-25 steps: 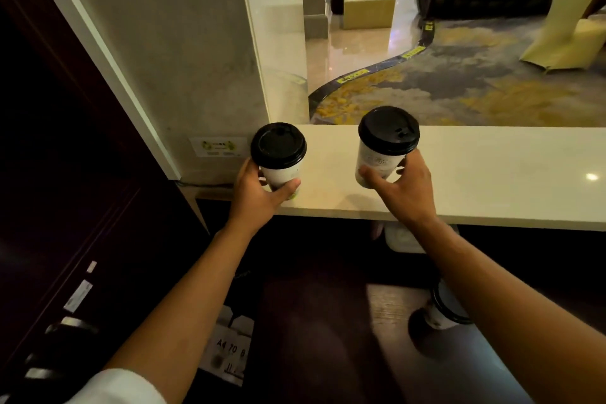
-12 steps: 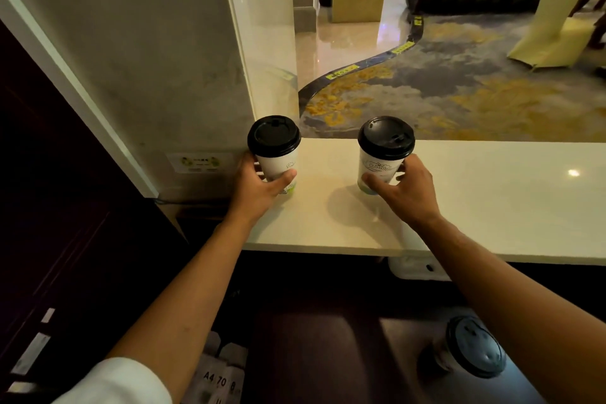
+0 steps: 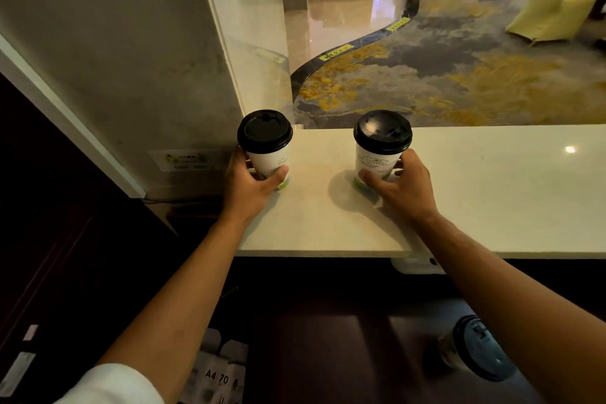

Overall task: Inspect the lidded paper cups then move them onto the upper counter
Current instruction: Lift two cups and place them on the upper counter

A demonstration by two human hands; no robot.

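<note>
Two white paper cups with black lids stand upright on the pale upper counter [image 3: 475,207]. The left cup [image 3: 267,147] sits near the counter's left end by the wall, and my left hand [image 3: 251,188] is wrapped around its lower half. The right cup [image 3: 380,147] stands a short way to the right; my right hand [image 3: 401,188] grips its base from the right side. A third lidded cup [image 3: 477,351] stands on the dark lower surface at the bottom right, partly hidden by my right forearm.
A grey wall [image 3: 131,59] and a glass panel rise just behind the left cup. The counter runs on to the right. Below it are a white box [image 3: 413,264] under the edge and paper packs [image 3: 219,377] marked A4.
Both cups came down from the air onto the counter, further from its near edge. Both hands still hold them. The view has tilted downward, showing more of the third cup.
</note>
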